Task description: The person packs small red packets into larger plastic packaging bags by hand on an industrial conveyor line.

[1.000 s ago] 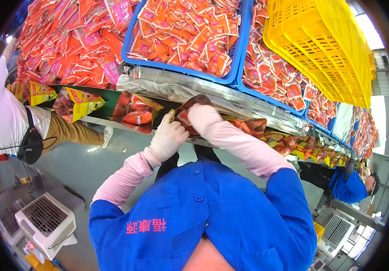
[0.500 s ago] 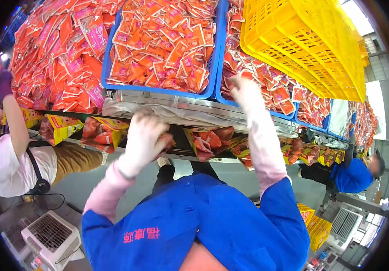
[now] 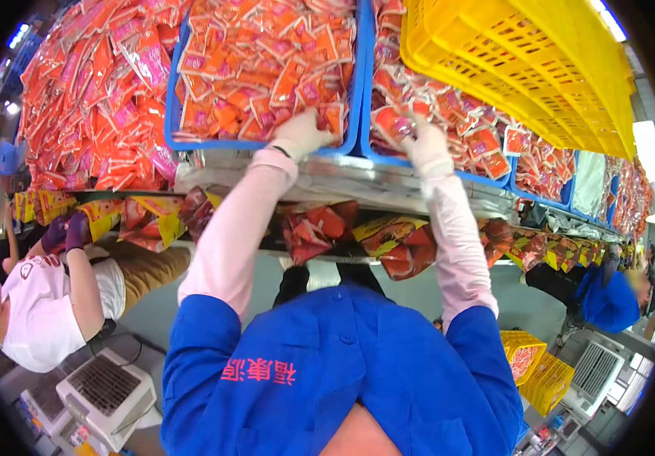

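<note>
My left hand, in a white glove, reaches over the front rim of a blue crate. It touches the orange-and-pink sachets heaped there, its thumb apart from its fingers. To the right, my right hand, also gloved in white, is at the front of a second blue crate. Its thumb and fingers are closed on a sachet among many similar ones; the fingertips are partly hidden. Below my forearms, open yellow-and-red bags with red contents stand in a row.
Stacked yellow crates overhang the right side. Loose sachets pile up at the left. A person in a white shirt works on the left, and another in blue on the right. A metal ledge runs before the crates.
My left hand has moved up and right from the bag row to the left crate's sachets. My right hand stays at the right crate. The bags sit differently along the row.
</note>
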Action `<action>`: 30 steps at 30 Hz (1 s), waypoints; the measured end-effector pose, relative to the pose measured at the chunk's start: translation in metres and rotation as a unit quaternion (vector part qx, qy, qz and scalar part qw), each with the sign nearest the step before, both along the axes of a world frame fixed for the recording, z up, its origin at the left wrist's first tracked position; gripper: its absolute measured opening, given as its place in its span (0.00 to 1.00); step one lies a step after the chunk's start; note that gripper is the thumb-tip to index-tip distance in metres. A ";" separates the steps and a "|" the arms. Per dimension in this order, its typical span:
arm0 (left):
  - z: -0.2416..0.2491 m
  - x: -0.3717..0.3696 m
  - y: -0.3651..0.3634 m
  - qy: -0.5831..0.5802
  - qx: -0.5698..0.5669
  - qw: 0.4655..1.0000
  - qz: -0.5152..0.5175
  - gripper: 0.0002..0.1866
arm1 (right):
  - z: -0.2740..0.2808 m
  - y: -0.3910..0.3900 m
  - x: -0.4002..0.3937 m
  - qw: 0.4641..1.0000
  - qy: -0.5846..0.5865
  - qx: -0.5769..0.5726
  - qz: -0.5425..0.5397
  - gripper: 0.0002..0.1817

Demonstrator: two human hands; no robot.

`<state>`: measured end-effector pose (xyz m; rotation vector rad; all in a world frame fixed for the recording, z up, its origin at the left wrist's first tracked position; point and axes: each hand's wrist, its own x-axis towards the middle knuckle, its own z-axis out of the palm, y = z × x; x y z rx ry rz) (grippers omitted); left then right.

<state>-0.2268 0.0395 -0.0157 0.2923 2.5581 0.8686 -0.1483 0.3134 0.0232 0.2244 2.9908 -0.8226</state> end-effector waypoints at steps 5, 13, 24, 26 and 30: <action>0.005 0.001 0.012 -0.002 -0.084 0.995 -0.049 0.15 | 0.023 -0.031 0.008 0.997 0.063 -0.041 -0.023 0.35; 0.093 0.173 -0.137 0.206 0.074 0.965 -0.143 0.09 | 0.089 -0.122 0.079 0.899 -0.003 -0.428 0.093 0.21; 0.050 0.223 -0.196 0.331 -0.164 0.872 -0.322 0.02 | -0.086 -0.325 0.085 0.837 -0.261 0.119 0.465 0.16; 0.050 0.224 -0.196 0.328 -0.094 0.909 -0.241 0.02 | -0.095 -0.350 0.074 0.821 -0.262 0.128 0.491 0.19; 0.090 0.199 -0.200 0.237 -0.067 0.949 -0.197 0.10 | -0.009 -0.328 0.049 0.774 -0.406 0.101 0.475 0.18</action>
